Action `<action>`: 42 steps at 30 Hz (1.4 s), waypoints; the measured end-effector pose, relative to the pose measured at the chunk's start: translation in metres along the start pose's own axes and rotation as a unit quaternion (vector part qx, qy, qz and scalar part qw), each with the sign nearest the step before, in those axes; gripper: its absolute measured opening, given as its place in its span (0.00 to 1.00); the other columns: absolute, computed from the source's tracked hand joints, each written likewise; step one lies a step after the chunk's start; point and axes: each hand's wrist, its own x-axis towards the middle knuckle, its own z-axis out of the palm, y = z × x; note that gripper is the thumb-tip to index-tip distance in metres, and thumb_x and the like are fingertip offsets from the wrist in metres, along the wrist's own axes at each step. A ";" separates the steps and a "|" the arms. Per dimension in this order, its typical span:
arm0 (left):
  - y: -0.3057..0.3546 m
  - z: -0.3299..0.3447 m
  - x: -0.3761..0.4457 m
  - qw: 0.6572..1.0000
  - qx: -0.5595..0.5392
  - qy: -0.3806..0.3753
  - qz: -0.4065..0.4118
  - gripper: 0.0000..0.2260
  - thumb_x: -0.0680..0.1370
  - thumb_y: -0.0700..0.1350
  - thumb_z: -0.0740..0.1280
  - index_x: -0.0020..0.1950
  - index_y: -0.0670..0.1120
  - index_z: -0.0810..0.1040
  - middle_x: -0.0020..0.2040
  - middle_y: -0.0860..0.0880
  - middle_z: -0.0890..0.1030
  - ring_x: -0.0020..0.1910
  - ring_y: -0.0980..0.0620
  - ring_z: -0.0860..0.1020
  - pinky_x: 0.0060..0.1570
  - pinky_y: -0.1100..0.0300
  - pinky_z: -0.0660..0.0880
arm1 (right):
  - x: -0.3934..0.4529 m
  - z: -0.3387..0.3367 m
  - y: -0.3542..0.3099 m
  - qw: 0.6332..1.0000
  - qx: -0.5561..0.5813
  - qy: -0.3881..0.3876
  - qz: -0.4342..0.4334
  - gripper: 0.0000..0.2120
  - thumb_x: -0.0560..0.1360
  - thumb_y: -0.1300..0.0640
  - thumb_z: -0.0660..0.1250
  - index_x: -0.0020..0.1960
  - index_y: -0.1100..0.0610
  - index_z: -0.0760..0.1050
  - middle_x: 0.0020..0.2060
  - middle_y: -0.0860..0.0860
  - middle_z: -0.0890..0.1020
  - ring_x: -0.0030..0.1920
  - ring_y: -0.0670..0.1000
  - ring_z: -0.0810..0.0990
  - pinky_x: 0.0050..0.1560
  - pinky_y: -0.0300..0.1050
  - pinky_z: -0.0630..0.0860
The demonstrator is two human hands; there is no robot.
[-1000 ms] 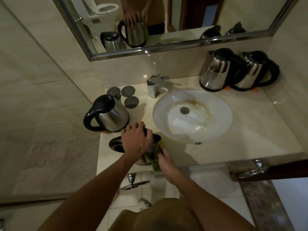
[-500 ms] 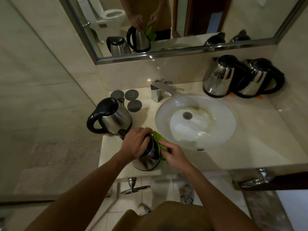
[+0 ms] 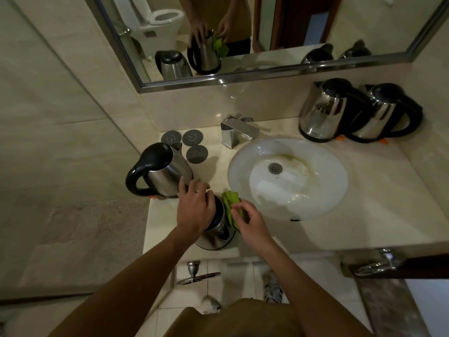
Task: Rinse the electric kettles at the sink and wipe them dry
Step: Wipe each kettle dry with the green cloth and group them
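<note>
The left grip curls down over the top of the kettle standing at the worktop edge just left of the sink, and to its right the right grip pinches the green cloth against the steel side, so the person probably does best bracing firmly while wiping round the wall.

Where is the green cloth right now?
In the head view, the green cloth is at the counter's front edge, left of the sink, held by the right hand against the kettle under the left hand.
</note>
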 end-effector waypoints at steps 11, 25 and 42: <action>-0.017 0.000 0.007 0.980 -0.188 -0.060 0.011 0.11 0.79 0.44 0.60 0.60 0.42 0.72 0.63 0.46 0.69 0.61 0.50 0.70 0.63 0.54 0.70 | 0.013 0.016 0.003 0.997 0.049 0.051 0.022 0.11 0.81 0.50 0.64 0.61 0.50 0.78 0.62 0.46 0.75 0.64 0.45 0.74 0.59 0.33 0.70; -0.004 0.007 0.015 0.938 -0.211 -0.048 -0.271 0.22 0.85 0.50 0.53 0.78 0.46 0.60 0.75 0.46 0.66 0.72 0.48 0.67 0.67 0.57 0.61 | 0.043 0.024 -0.012 0.997 0.001 -0.050 -0.054 0.11 0.83 0.56 0.61 0.62 0.50 0.78 0.59 0.42 0.76 0.61 0.38 0.74 0.60 0.32 0.71; -0.005 0.009 0.014 0.942 -0.192 -0.030 -0.275 0.23 0.83 0.51 0.53 0.77 0.47 0.62 0.76 0.48 0.66 0.73 0.51 0.66 0.70 0.57 0.62 | 0.122 0.023 0.023 0.968 0.020 -0.214 0.134 0.13 0.82 0.52 0.61 0.57 0.59 0.80 0.56 0.55 0.82 0.59 0.53 0.79 0.66 0.52 0.73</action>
